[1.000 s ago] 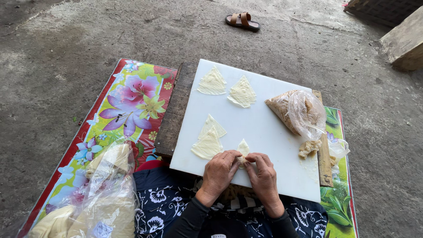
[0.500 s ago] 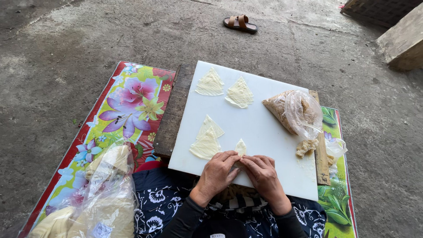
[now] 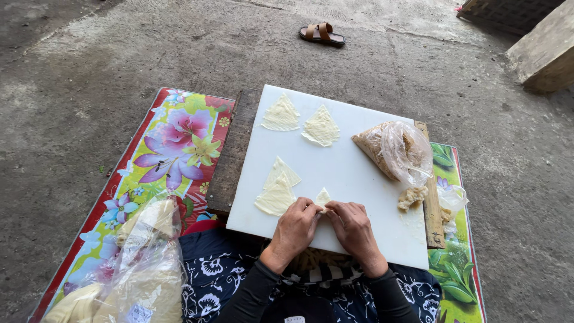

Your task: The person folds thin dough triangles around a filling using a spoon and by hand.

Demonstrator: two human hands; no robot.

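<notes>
My left hand (image 3: 297, 222) and right hand (image 3: 351, 225) pinch closed on a small wrapper (image 3: 323, 196) at the near edge of the white board (image 3: 347, 167), fingertips meeting to keep it flat against the board.

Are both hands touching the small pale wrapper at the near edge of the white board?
Touching. The head view shows the left hand and right hand with fingertips pinching the small wrapper on the white board.
</notes>
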